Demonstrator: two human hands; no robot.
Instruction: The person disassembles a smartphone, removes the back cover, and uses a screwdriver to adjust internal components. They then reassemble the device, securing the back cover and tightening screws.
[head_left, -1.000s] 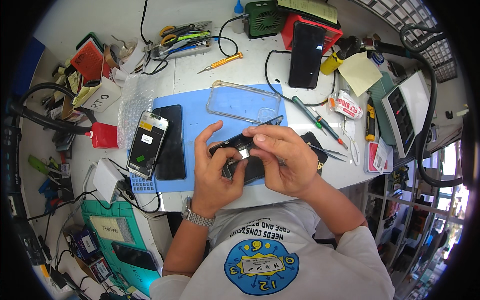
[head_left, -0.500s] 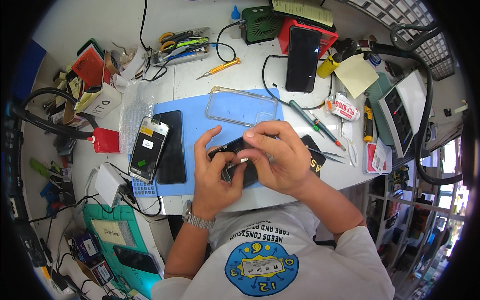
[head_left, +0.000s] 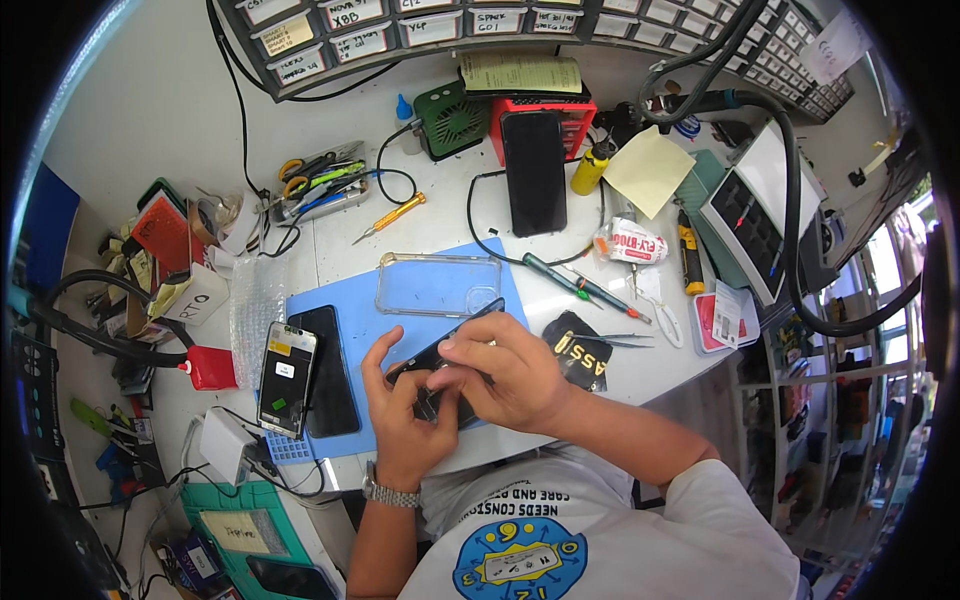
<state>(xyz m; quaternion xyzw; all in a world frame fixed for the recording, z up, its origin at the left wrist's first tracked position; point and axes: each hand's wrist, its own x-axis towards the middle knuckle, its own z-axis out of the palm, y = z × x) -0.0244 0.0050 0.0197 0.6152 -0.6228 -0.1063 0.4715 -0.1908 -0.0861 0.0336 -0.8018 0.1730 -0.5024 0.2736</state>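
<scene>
My left hand (head_left: 410,410) and my right hand (head_left: 510,375) are closed round a dark, partly opened phone (head_left: 422,358) over the blue mat (head_left: 370,330); my fingers hide most of its inside. The right thumb and fingertips bunch near the left fingertips at its middle, with the left index finger raised. Just beyond the phone lies a clear case (head_left: 437,283). Left of my hands, a silver-framed screen part (head_left: 280,385) with a yellow tag overlaps a black phone (head_left: 336,400). A black pouch (head_left: 575,340) and tweezers (head_left: 625,338) lie to the right.
Screwdrivers (head_left: 395,218), a tool tray (head_left: 310,188), a green fan (head_left: 450,120) and an upright phone (head_left: 533,170) stand or lie behind. Cables and a red container (head_left: 210,368) are left. A yellow tool (head_left: 690,255) and open case (head_left: 745,225) are right. Small-parts drawers (head_left: 400,28) hang above.
The head view has tilted up, so the bench sits lower in the picture and drawers show at the top. Both hands still hold the phone, fingers shifted slightly.
</scene>
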